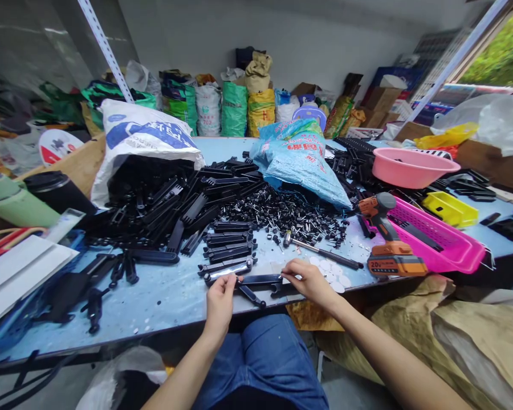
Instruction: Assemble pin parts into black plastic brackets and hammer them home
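My left hand (220, 300) is closed, thumb and fingers pinching the left end of a long black plastic part (261, 279) at the table's front edge. At the part's right end, my right hand (306, 279) has its fingertips pressed together; any small piece between them is too small to make out. A shorter black arm (252, 296) slants down below the part. Just beyond my hands lies a stacked row of similar black parts (229, 252). A hammer (325, 251) rests behind my right hand, near a heap of small black pieces with metal pins (282, 213).
A cordless drill (389, 236) stands beside a pink basket (448, 242) on the right. Behind are a pink basin (414, 167), a blue sack (301, 162) and a white sack (147, 136) spilling black parts. More black parts (79, 285) and a green bottle (19, 199) are at left.
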`<state>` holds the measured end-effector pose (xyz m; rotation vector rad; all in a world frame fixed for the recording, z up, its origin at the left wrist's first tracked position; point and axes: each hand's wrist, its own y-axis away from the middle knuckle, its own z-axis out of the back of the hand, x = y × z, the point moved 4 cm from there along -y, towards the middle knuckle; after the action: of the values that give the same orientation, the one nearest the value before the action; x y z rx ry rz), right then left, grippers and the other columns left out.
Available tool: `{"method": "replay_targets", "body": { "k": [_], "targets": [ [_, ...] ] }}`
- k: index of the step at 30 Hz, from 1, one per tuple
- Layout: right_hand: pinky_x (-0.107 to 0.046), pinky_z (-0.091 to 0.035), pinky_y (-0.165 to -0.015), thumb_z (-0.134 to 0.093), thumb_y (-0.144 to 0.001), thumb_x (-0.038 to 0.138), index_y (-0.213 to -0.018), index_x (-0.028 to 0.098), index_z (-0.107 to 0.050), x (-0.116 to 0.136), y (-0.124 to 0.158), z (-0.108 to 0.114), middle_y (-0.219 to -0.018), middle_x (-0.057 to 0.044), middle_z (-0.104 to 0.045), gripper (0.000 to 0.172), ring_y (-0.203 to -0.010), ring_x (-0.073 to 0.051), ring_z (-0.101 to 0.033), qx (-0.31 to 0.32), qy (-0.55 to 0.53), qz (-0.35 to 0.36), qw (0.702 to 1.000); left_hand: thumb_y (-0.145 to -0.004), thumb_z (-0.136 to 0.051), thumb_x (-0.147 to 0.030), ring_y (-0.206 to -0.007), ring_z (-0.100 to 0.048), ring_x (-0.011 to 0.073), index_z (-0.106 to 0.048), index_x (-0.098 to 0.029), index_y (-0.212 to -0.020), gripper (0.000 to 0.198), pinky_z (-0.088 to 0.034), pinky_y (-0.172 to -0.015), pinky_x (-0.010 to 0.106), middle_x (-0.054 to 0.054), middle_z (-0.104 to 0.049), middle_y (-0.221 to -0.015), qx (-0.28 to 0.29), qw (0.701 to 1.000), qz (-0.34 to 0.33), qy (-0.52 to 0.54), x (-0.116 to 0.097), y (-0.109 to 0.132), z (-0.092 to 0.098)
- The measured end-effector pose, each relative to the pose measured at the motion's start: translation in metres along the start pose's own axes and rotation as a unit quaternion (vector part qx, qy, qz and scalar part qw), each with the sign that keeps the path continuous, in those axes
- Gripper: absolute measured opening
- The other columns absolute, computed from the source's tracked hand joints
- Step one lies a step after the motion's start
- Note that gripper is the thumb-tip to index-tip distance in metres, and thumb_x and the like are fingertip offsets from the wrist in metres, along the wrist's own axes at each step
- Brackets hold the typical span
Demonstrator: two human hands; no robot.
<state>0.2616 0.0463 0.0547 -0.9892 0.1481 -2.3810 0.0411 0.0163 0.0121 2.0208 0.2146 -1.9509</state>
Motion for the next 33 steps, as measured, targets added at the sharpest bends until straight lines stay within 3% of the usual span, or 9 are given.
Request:
{"method": "replay_targets", "body": {
  "k": [5, 9, 17, 23, 29, 33],
  "targets": [
    [-0.024, -0.046, -0.069, -0.051, -0.087, 0.019, -0.078, 0.018, -0.058, -0.003, -0.001, 0.002, -0.080, -0.004, -0.060, 0.010, -0.075, -0.014, -0.058, -0.001, 0.008, -0.006, 1.000, -0.063, -0.063, -0.061, -0.077, -0.061, 0.0213, -0.063, -0.015, -0.072, 0.047, -0.045, -0.079, 0.035, 0.007, -0.067, -0.076, -0.039, 0.999, -0.007, -0.006, -0.001, 0.001, 0.009],
    [-0.024, -0.046, -0.067, -0.051, -0.087, 0.020, -0.080, 0.018, -0.058, -0.002, -0.004, -0.002, -0.080, -0.004, -0.060, 0.011, -0.073, -0.014, -0.058, 0.023, 0.023, 0.021, 0.999, -0.061, -0.064, -0.059, -0.081, -0.061, 0.0214, -0.065, -0.014, -0.076, 0.048, -0.045, -0.081, 0.034, 0.009, -0.070, -0.085, -0.030, 0.999, 0.015, 0.037, -0.003, 0.000, 0.008],
    [-0.025, -0.045, -0.064, -0.050, -0.088, 0.018, -0.081, 0.018, -0.059, 0.004, -0.008, -0.009, -0.081, -0.005, -0.061, 0.011, -0.070, -0.015, -0.059, 0.071, 0.115, 0.034, 0.990, -0.063, -0.063, -0.054, -0.081, -0.061, 0.0215, -0.067, -0.013, -0.073, 0.043, -0.044, -0.083, 0.033, 0.009, -0.070, -0.081, -0.015, 0.999, 0.030, 0.008, -0.006, 0.000, 0.005],
    [-0.028, -0.049, -0.072, -0.047, -0.090, 0.021, -0.091, 0.017, -0.059, 0.027, -0.017, -0.007, -0.091, -0.009, -0.062, 0.014, -0.082, -0.017, -0.060, -0.031, 0.078, 0.110, 0.990, -0.064, -0.060, -0.056, -0.075, -0.061, 0.0203, -0.066, -0.014, -0.070, 0.042, -0.045, -0.078, 0.032, 0.007, -0.069, -0.075, -0.018, 0.999, 0.010, -0.037, -0.010, 0.000, 0.007],
    [-0.026, -0.050, -0.073, -0.048, -0.090, 0.022, -0.090, 0.017, -0.060, 0.046, -0.030, -0.029, -0.089, -0.008, -0.063, 0.013, -0.082, -0.015, -0.060, -0.037, 0.007, 0.147, 0.988, -0.067, -0.057, -0.055, -0.072, -0.061, 0.0199, -0.066, -0.014, -0.069, 0.042, -0.047, -0.073, 0.032, 0.007, -0.068, -0.072, -0.026, 0.998, -0.021, -0.053, -0.010, -0.003, 0.007],
    [-0.026, -0.050, -0.074, -0.047, -0.090, 0.022, -0.090, 0.017, -0.060, 0.047, -0.032, -0.038, -0.090, -0.007, -0.063, 0.013, -0.083, -0.015, -0.060, -0.039, -0.028, 0.143, 0.989, -0.070, -0.057, -0.052, -0.074, -0.061, 0.0203, -0.066, -0.015, -0.071, 0.038, -0.047, -0.074, 0.032, 0.007, -0.068, -0.074, -0.003, 0.995, -0.043, -0.087, -0.009, -0.006, 0.003]
  ]
}}
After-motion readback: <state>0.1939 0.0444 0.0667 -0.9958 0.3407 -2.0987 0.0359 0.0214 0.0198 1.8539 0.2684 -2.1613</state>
